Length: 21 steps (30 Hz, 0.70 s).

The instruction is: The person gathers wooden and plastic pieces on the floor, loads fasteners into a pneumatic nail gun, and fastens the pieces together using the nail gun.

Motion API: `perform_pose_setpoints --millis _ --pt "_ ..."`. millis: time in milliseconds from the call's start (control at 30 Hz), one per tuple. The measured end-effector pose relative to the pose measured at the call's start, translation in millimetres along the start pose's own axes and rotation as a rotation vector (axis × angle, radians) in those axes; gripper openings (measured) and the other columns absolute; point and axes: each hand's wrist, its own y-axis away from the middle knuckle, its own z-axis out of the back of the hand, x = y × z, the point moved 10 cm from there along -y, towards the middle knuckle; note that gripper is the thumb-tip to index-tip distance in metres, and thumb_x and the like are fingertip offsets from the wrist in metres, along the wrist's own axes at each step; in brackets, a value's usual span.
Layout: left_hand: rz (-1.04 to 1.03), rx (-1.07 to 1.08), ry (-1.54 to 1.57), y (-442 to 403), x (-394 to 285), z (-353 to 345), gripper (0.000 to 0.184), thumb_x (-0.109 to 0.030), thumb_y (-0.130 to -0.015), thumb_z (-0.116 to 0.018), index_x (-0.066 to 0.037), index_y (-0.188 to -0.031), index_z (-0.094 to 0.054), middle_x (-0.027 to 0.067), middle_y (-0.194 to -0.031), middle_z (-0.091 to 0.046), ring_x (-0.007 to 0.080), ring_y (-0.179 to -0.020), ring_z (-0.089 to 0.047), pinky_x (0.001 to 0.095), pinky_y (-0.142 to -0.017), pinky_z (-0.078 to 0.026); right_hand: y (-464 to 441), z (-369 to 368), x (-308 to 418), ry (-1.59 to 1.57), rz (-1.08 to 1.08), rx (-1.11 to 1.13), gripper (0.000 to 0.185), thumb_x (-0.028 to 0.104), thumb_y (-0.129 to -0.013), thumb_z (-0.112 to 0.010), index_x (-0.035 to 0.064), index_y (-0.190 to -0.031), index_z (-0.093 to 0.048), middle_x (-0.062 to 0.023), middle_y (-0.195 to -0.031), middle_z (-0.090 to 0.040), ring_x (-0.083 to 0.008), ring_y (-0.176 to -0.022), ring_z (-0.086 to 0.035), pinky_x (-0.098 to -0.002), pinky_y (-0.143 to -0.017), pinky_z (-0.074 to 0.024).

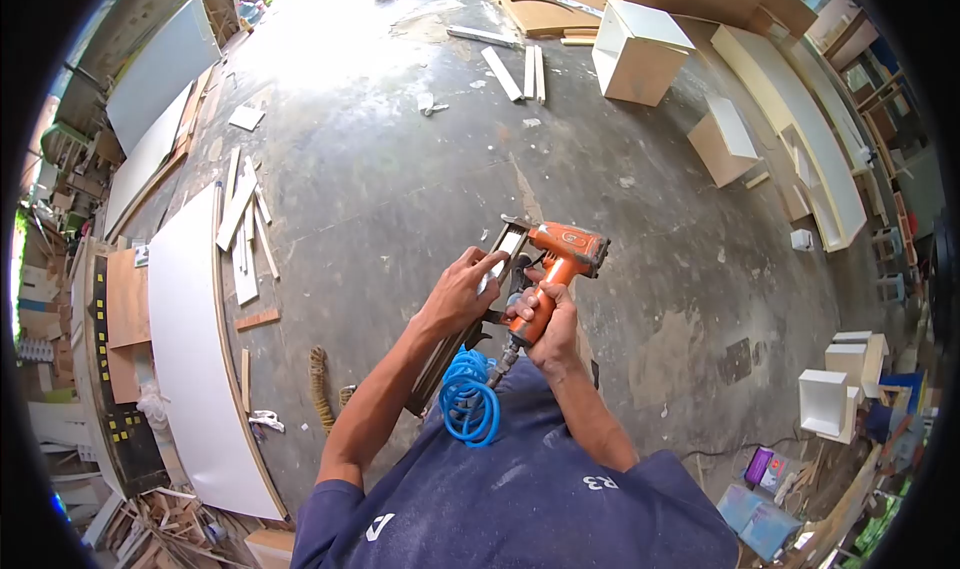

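An orange nail gun [568,254] is held up in front of my chest, its head pointing to the upper left. My right hand [553,331] wraps round its handle. My left hand [465,287] is at the open magazine [507,253], its index finger and thumb round a pale strip [492,281] that looks like nails. A metal fitting joins the handle's base to a coiled blue air hose [468,397], which hangs against my dark shirt.
White panels [205,359] lean at the left, beside wood strips [246,219] on the concrete floor [400,209]. Ahead and right are a white box [640,54] and long boards [790,119]. Small cabinets [826,399] and a blue container [760,519] sit lower right.
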Motion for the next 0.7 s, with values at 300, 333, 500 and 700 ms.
perform_pose_setpoints --millis 300,333,500,700 --pt "0.008 0.051 -0.402 -169.2 9.0 28.9 0.049 -0.006 -0.087 -0.054 -0.01 -0.136 -0.054 0.0191 -0.109 -0.061 0.0382 -0.092 -0.066 0.0486 -0.078 -0.053 -149.7 -65.7 76.9 0.065 -0.054 -0.04 0.033 0.018 -0.092 -0.053 0.0053 -0.121 -0.048 0.0 -0.07 -0.047 -0.0115 -0.058 -0.049 -0.0359 -0.065 -0.0488" --pt "-0.022 0.007 -0.412 -185.6 10.0 36.9 0.048 -0.006 -0.087 -0.054 -0.009 -0.135 -0.054 0.0183 -0.108 -0.061 0.0387 -0.091 -0.066 0.0489 -0.076 -0.053 -165.0 -72.8 85.3 0.069 -0.049 -0.033 0.033 0.018 -0.091 -0.054 0.0045 -0.121 -0.049 -0.0003 -0.071 -0.048 -0.0117 -0.058 -0.049 -0.0357 -0.065 -0.0484" --pt "-0.224 -0.278 -0.434 -229.7 10.1 66.4 0.037 -0.003 -0.085 -0.06 -0.003 -0.121 -0.06 0.0148 -0.097 -0.061 0.0358 -0.087 -0.062 0.0452 -0.075 -0.054 -217.6 -98.5 108.3 0.151 -0.041 -0.026 0.035 0.018 -0.092 -0.053 0.0029 -0.123 -0.048 -0.0014 -0.071 -0.049 -0.0119 -0.058 -0.049 -0.0355 -0.065 -0.0485" --pt "-0.144 -0.386 -0.232 -272.9 42.7 100.8 0.037 -0.002 -0.083 -0.064 -0.004 -0.12 -0.065 0.0145 -0.086 -0.061 0.0309 -0.084 -0.062 0.0411 -0.072 -0.051 -263.2 -119.3 104.7 0.108 -0.134 -0.037 0.035 0.018 -0.092 -0.052 0.0035 -0.123 -0.047 -0.0013 -0.071 -0.049 -0.0118 -0.057 -0.049 -0.0357 -0.068 -0.0496"
